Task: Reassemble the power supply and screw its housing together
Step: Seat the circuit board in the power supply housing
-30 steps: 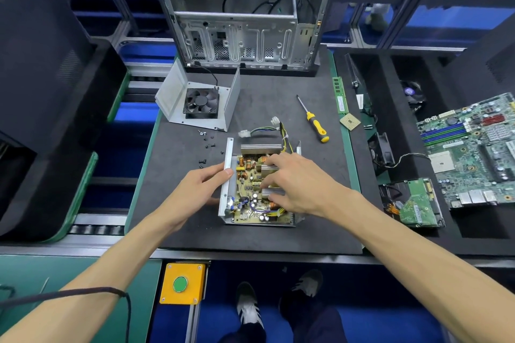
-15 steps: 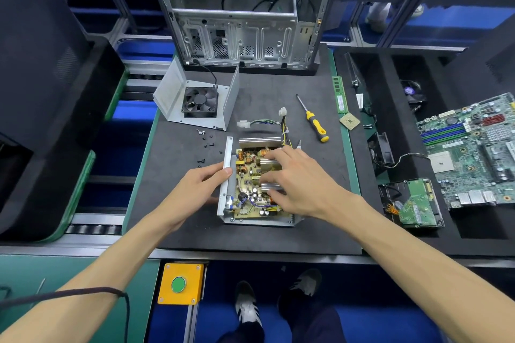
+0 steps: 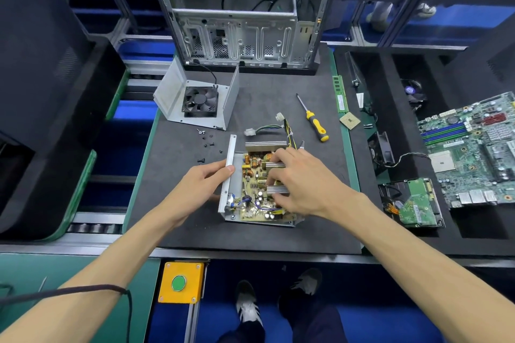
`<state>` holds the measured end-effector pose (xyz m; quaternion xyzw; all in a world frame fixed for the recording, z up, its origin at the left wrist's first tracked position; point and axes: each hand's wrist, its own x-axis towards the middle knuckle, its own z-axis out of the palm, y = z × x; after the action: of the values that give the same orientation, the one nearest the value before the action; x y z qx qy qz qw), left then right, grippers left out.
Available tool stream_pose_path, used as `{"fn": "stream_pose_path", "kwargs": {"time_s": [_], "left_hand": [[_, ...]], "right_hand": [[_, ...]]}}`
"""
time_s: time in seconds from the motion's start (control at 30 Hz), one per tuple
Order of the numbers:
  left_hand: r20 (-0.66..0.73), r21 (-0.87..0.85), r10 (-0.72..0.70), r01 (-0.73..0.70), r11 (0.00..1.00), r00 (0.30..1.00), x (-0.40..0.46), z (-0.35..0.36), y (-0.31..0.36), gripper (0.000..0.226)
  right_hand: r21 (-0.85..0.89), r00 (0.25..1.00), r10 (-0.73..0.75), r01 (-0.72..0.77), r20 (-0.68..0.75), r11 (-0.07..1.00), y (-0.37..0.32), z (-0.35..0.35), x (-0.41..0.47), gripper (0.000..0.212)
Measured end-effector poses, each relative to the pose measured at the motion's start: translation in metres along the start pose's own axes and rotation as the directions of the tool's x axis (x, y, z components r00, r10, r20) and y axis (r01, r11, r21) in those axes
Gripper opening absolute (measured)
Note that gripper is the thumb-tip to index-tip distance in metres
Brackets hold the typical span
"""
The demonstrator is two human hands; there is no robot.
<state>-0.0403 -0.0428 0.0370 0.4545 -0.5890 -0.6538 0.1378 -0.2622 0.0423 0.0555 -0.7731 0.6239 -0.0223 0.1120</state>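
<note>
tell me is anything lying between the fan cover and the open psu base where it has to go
Mostly clear mat. A few loose black screws lie scattered between the fan cover and the base, and the left hand holds the base's left wall.

I see the housing point(image 3: 229, 172) in dull grey sheet metal, the mat point(image 3: 264, 97) matt black and maybe felt-like, and the screwdriver point(image 3: 317, 127) handle in glossy yellow plastic.
</note>
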Motion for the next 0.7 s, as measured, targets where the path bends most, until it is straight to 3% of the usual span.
{"fn": "stream_pose_path", "kwargs": {"time_s": [0.27, 0.37, 0.43, 0.5, 0.53, 0.6, 0.63, 0.7], "left_hand": [[-0.019, 0.051, -0.002, 0.003, 0.999, 1.000, 0.002, 0.000, -0.004, 0.034], [-0.009, 0.053, -0.010, 0.011, 0.999, 1.000, 0.003, 0.000, -0.003, 0.031], [-0.093, 0.161, 0.013, 0.002, 0.987, 0.996, 0.003, 0.001, -0.002, 0.031], [-0.239, 0.520, 0.239, -0.084, 0.850, 0.941, 0.001, 0.001, 0.000, 0.036], [-0.228, 0.682, 0.420, -0.164, 0.713, 0.878, -0.002, 0.004, 0.003, 0.035], [-0.030, 0.821, 0.653, -0.354, 0.448, 0.756, -0.009, 0.018, 0.013, 0.030], [0.076, 0.830, 0.663, -0.416, 0.372, 0.745, -0.011, 0.028, 0.017, 0.032], [0.219, 0.842, 0.521, -0.429, 0.327, 0.825, -0.010, 0.051, 0.018, 0.048]], "right_hand": [[-0.148, 0.998, 0.037, -0.029, 0.054, 0.989, -0.005, 0.001, 0.003, 0.025], [-0.230, 1.000, 0.008, -0.005, 0.013, 0.973, -0.002, 0.001, 0.002, 0.033], [-0.075, 0.989, 0.018, -0.029, -0.147, 0.997, 0.000, 0.001, -0.003, 0.038], [0.281, 0.902, 0.200, -0.092, -0.383, 0.955, 0.006, 0.000, -0.008, 0.030], [0.480, 0.832, 0.351, -0.119, -0.429, 0.869, 0.010, 0.001, -0.010, 0.027], [0.828, 0.731, 0.625, -0.151, -0.273, 0.539, 0.016, 0.005, -0.011, 0.029], [0.927, 0.711, 0.690, -0.154, -0.136, 0.341, 0.016, 0.009, -0.011, 0.032], [0.987, 0.706, 0.705, -0.150, 0.066, 0.058, 0.011, 0.020, -0.008, 0.038]]}}
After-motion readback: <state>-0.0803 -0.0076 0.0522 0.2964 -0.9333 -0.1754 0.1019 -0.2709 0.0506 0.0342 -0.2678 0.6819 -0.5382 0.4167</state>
